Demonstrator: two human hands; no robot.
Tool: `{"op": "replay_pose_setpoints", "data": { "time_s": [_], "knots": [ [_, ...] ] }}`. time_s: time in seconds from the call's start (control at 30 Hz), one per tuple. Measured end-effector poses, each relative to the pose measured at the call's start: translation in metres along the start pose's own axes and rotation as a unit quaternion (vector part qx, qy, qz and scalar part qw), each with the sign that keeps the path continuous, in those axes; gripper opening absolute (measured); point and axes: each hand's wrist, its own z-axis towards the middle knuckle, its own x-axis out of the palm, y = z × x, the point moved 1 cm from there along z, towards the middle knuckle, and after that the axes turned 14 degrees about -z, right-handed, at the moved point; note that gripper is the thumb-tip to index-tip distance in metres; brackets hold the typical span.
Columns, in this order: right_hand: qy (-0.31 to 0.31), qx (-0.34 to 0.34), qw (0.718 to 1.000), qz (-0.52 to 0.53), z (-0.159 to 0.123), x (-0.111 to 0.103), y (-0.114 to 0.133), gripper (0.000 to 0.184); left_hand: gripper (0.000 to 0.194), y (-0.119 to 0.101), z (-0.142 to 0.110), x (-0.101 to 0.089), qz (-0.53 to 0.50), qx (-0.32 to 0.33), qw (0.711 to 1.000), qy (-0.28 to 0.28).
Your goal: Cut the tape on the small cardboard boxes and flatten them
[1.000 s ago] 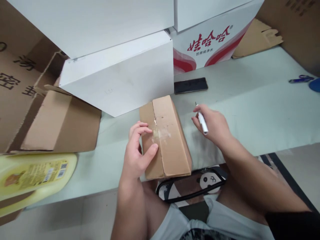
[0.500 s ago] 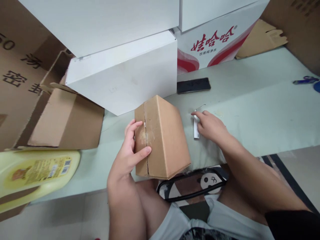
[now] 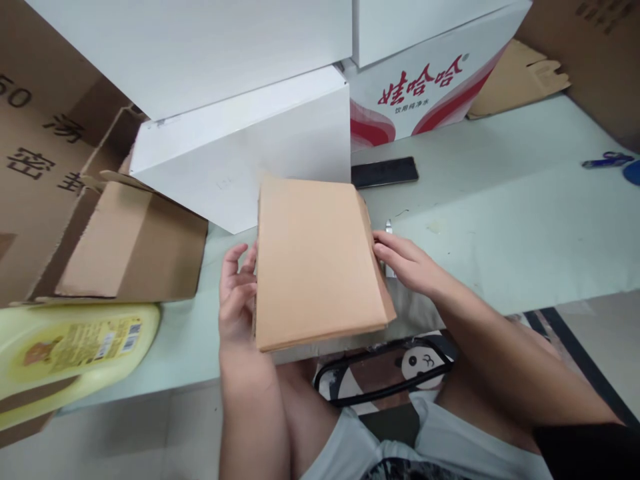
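Note:
A small brown cardboard box (image 3: 315, 260) is held above the front edge of the pale green table (image 3: 500, 220), its plain broad face turned up. My left hand (image 3: 237, 293) presses flat against the box's left side with fingers spread. My right hand (image 3: 405, 260) touches the box's right side with its fingertips. A small white pen-like tool (image 3: 388, 230) lies on the table just behind my right hand, mostly hidden.
White boxes (image 3: 240, 153) are stacked behind, beside a red-and-white printed carton (image 3: 425, 87). A black phone (image 3: 384, 172) lies on the table. Open brown cartons (image 3: 115, 247) and a yellow jug (image 3: 70, 347) sit at left. Blue scissors (image 3: 605, 160) lie far right.
My right hand put the white tool down on the table and moved to the box. The box was rolled over, so its taped seam turned away and a plain face is up.

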Motion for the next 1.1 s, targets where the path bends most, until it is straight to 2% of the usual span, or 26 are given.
{"op": "replay_pose_setpoints", "data": {
  "time_s": [0.1,0.2,0.27,0.47,0.63,0.8,0.9,1.1],
  "knots": [
    [-0.007,0.051,0.984,0.168,-0.004,0.002,0.006,0.045,0.047,0.007,-0.001,0.006,0.02,0.026,0.999,-0.023],
    [-0.033,0.127,0.947,0.295,-0.005,0.005,0.01,0.054,0.046,0.009,-0.005,0.012,0.081,0.042,0.996,0.014],
    [-0.043,0.141,0.933,0.329,-0.006,0.006,0.011,0.061,0.047,0.008,-0.007,0.013,0.116,0.055,0.991,0.041],
    [-0.049,0.106,0.917,0.381,-0.007,0.005,0.016,0.069,0.054,0.003,-0.007,0.009,0.115,0.055,0.989,0.073],
    [-0.055,0.111,0.916,0.383,-0.007,0.001,0.015,0.067,0.062,0.005,-0.005,0.005,0.079,-0.01,0.992,0.094],
    [-0.036,0.113,0.922,0.368,-0.01,-0.009,0.014,0.068,0.094,0.008,-0.002,-0.002,0.18,-0.067,0.972,0.135],
    [-0.024,0.106,0.923,0.37,-0.012,-0.012,0.014,0.066,0.107,0.008,-0.004,0.0,0.193,-0.121,0.963,0.145],
    [-0.016,0.099,0.922,0.374,-0.013,-0.01,0.015,0.067,0.1,0.007,-0.004,0.002,0.149,-0.15,0.967,0.139]
  ]
}}
